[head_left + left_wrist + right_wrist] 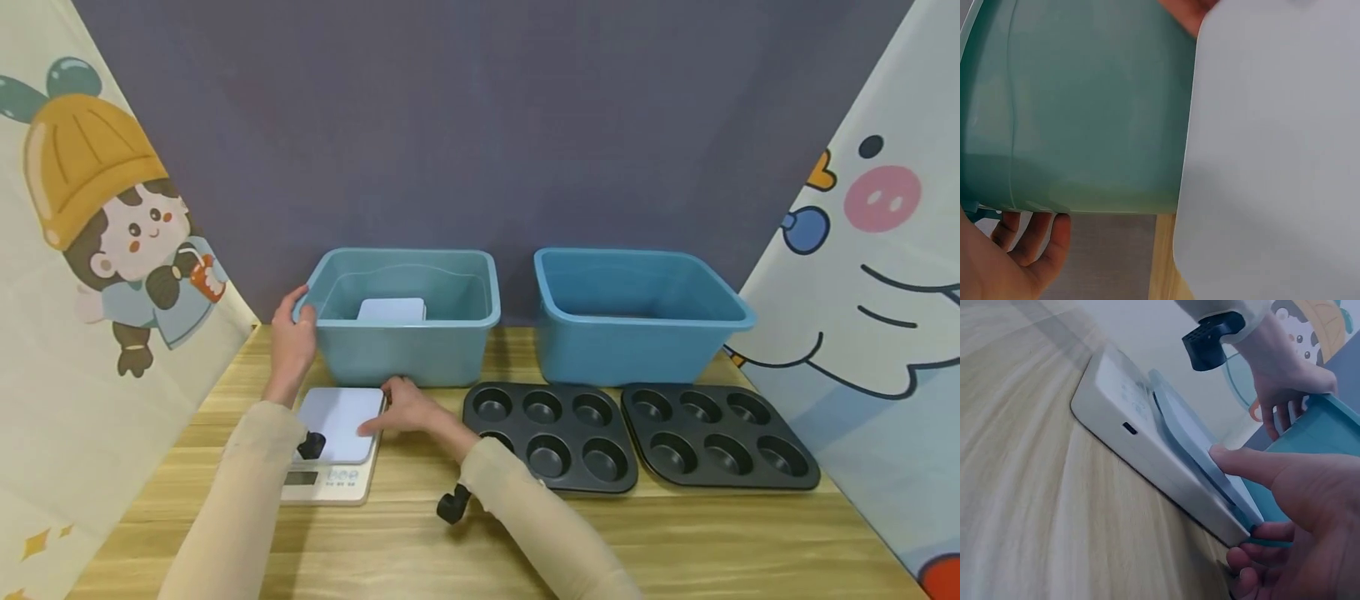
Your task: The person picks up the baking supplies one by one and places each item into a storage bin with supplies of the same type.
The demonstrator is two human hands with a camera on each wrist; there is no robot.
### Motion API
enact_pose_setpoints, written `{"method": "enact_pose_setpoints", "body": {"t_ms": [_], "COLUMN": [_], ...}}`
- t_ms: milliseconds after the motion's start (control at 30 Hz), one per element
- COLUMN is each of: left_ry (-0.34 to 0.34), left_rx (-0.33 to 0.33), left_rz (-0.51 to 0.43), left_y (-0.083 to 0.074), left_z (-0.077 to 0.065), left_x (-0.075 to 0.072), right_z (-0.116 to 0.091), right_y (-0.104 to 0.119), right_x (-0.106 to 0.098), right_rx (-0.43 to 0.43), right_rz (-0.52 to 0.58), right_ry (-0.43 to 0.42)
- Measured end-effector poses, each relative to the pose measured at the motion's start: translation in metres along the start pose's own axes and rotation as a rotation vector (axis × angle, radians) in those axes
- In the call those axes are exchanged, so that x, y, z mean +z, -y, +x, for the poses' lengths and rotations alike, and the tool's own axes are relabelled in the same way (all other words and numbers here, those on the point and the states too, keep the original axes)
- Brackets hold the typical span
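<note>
A white kitchen scale (330, 485) lies flat on the table at the left, in front of a grey-teal plastic bin (405, 358). My right hand (412, 408) holds the scale at its far right corner. The thumb rests on the raised weighing plate (1179, 419), and the fingers curl at the scale's edge, seen in the right wrist view. My left hand (292, 342) grips the left side of the bin's rim. Inside the bin a white flat-topped object (392, 310) shows partly; its lower part is hidden by the front wall.
A blue bin (622, 350) stands to the right at the back. Two black muffin tins, a left one (521, 425) and a right one (701, 429), lie side by side in front. A dark wall (480, 150) rises behind the wooden table (420, 550).
</note>
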State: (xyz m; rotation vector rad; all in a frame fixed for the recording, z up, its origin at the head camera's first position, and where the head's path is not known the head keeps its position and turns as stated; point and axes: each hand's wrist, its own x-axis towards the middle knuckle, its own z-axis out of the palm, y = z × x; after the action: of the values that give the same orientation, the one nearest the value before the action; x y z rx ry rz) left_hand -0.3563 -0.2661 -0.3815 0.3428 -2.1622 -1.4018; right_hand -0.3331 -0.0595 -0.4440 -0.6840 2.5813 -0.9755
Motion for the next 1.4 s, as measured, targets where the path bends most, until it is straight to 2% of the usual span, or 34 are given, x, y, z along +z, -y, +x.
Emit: {"method": "enact_pose_setpoints", "body": {"t_ms": [167, 467, 633, 867, 1033, 1267, 1400], "left_ry": [-0.014, -0.012, -0.016, -0.016, -0.013, -0.017, -0.012], "left_rx": [0.016, 0.026, 0.025, 0.015, 0.009, 0.011, 0.006], "left_rz": [0.004, 0.011, 0.004, 0.005, 0.002, 0.009, 0.014], "left_y": [0.0, -0.002, -0.003, -0.004, -0.006, -0.008, -0.008], "left_z": [-0.001, -0.004, -0.004, -0.004, -0.005, -0.006, -0.006], "left_x": [-0.001, -0.003, -0.003, -0.002, 0.001, 0.005, 0.006], "right_z": [-0.01, -0.024, -0.027, -0.032, -0.037, -0.044, -0.049], "right_y": [-0.004, -0.007, -0.005, 0.002, -0.002, -0.007, -0.009], "right_x": [-0.006, -0.02, -0.028, -0.043, -0.052, -0.063, -0.068], "right_rx": [0.012, 0.066, 0.048, 0.012, -0.012, -0.085, -0.129], "right_rz": [0.048, 0.266, 0.319, 0.267, 0.247, 0.292, 0.282], "right_ry": [-0.014, 0.029, 0.026, -0.023, -0.04, -0.064, -0.085]}}
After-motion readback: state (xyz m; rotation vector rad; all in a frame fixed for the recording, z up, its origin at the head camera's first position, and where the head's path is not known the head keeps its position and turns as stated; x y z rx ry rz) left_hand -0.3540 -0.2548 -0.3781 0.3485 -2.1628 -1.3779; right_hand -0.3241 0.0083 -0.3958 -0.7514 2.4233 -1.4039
